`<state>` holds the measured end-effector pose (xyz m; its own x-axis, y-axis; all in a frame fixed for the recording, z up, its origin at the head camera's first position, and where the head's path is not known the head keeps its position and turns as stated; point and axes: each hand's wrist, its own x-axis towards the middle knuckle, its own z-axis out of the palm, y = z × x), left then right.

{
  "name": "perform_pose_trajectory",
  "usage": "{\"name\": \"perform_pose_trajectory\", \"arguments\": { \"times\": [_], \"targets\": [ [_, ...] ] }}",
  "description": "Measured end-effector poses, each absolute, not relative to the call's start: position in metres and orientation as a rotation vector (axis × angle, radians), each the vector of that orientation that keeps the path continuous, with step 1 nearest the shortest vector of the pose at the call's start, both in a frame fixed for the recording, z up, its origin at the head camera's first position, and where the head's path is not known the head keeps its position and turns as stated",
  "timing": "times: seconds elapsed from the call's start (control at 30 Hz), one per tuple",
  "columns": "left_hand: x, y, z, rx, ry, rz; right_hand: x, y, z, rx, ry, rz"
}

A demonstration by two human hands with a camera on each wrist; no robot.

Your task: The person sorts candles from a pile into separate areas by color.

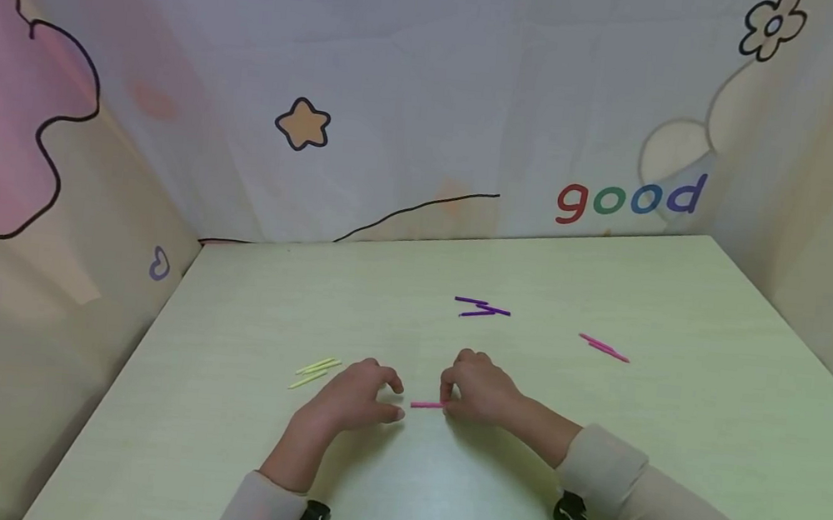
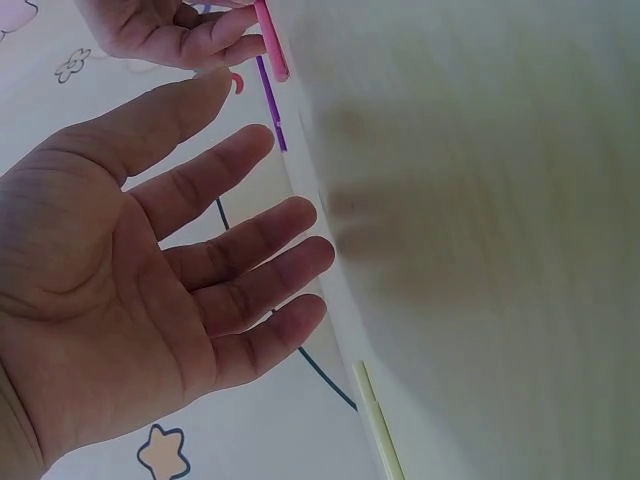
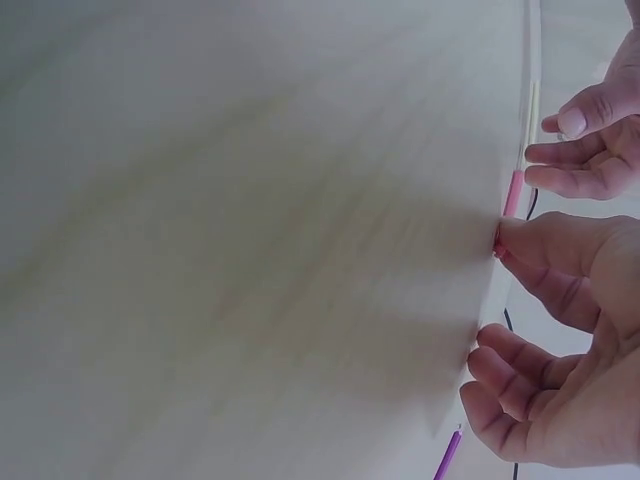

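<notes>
Near the middle of the table, my right hand (image 1: 482, 390) pinches one end of a short pink stick (image 1: 426, 405) between thumb and index finger. The stick's free end points left, toward my left hand (image 1: 362, 395). That left hand holds nothing; its thumb and fingers are spread apart just short of the stick. In the left wrist view the palm of the left hand (image 2: 170, 260) shows with fingers loosely extended. The right wrist view has the pinching fingertips (image 3: 512, 235) on the pink stick (image 3: 514, 192), the other fingers curled loosely.
Several yellow sticks (image 1: 314, 371) lie beside the left hand. Purple sticks (image 1: 485, 308) lie farther back at the centre, and more pink sticks (image 1: 604, 347) to the right. A printed cloth (image 1: 414, 126) stands behind the pale table (image 1: 270, 296).
</notes>
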<state>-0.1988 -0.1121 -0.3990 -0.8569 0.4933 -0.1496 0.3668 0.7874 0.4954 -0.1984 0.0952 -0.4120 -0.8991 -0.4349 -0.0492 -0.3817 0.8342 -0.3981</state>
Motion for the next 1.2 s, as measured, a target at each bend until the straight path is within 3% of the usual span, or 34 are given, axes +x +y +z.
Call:
{"name": "perform_pose_trajectory", "arguments": {
  "times": [0.57, 1.2],
  "targets": [
    [-0.193, -0.115, -0.368, 0.637, 2.786, 0.619, -0.194, 0.107, -0.398, -0.685, 2.883, -0.67],
    [-0.186, -0.09, -0.378, 0.692, 2.76, 0.723, -0.176, 0.157, -0.396, -0.642, 2.84, -0.882]
  ]
}}
